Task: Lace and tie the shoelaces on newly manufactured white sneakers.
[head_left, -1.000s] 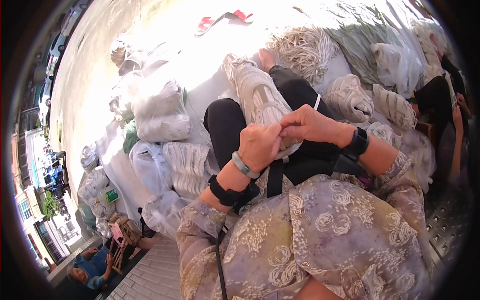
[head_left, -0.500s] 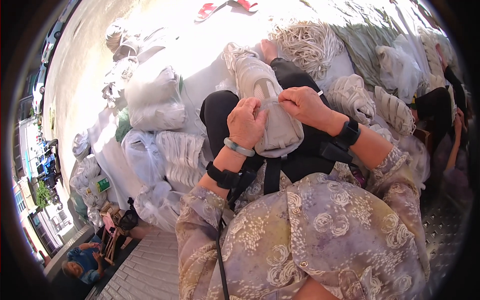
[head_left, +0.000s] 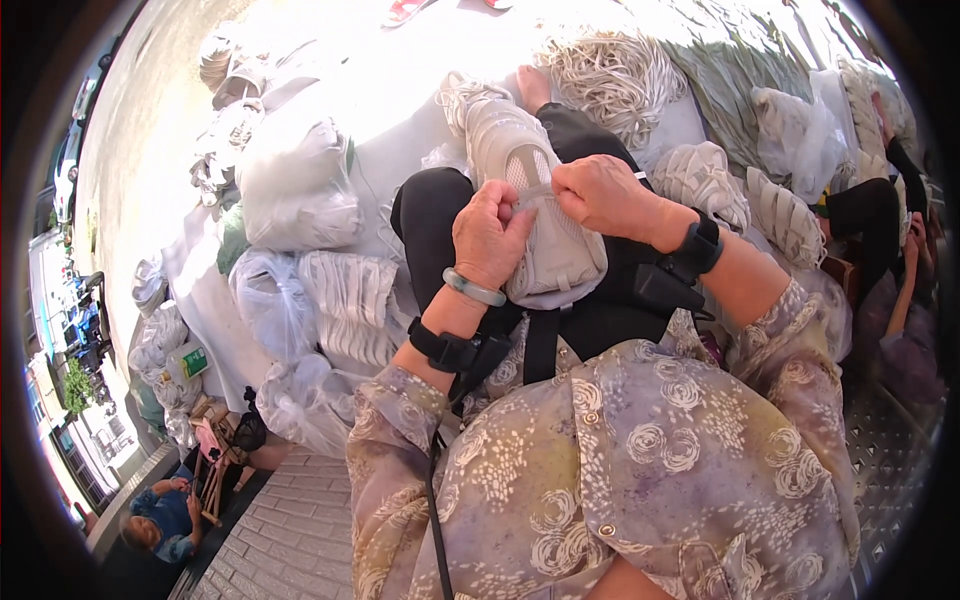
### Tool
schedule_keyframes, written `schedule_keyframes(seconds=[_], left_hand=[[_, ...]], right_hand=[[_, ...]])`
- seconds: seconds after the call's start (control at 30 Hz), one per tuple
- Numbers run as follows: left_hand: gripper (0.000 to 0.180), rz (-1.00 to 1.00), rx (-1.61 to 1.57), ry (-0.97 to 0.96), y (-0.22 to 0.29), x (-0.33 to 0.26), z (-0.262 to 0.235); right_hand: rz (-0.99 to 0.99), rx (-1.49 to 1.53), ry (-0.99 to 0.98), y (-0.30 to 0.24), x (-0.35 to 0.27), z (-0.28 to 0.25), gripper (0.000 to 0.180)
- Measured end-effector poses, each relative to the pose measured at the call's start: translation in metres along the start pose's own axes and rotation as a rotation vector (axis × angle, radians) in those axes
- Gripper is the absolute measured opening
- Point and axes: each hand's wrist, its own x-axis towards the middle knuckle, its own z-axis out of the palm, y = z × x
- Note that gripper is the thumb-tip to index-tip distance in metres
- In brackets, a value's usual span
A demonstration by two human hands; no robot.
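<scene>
A pale shoe upper [head_left: 562, 262] lies over my lap, its toe toward me, with more nested uppers [head_left: 495, 130] stretching away behind it. Both my hands work at its lacing opening. On the left side of the opening, my left hand [head_left: 490, 238] is pinched closed, thumb against fingers. Across from it, my right hand [head_left: 605, 200] is also closed, knuckles up, just above the upper. A thin pale strip that looks like a shoelace runs between the two hands; its ends are hidden in my fingers.
A heap of loose white laces [head_left: 615, 85] lies beyond my right knee. Stacked uppers [head_left: 700, 185] sit to the right, with bagged bundles [head_left: 298, 195] and more uppers [head_left: 345, 300] at left. One person [head_left: 165, 515] is at lower left; another person's arm [head_left: 905, 280] shows at right.
My right hand has shifted slightly left and up, nearer to my left hand. The view has moved a little; both hands remain closed at the same opening.
</scene>
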Motion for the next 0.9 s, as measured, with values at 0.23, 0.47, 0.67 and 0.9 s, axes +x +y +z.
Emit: schedule_keyframes(seconds=[0.23, 0.47, 0.67, 0.9], left_hand=[[0.026, -0.054, -0.024, -0.046, 0.002, 0.001, -0.002], [0.027, -0.029, -0.031, -0.068, 0.001, 0.002, -0.002], [0.026, -0.063, -0.102, -0.078, 0.001, 0.001, -0.003], [0.025, -0.062, -0.089, -0.112, 0.002, 0.007, -0.004]], right_hand=[[-0.055, -0.037, -0.192, 0.002, 0.013, -0.01, 0.014], [-0.159, -0.157, -0.346, 0.001, 0.029, -0.012, 0.013], [-0.041, 0.321, -0.495, 0.015, 0.031, -0.014, 0.011], [-0.125, 0.285, -0.169, 0.013, 0.009, 0.004, 0.01]])
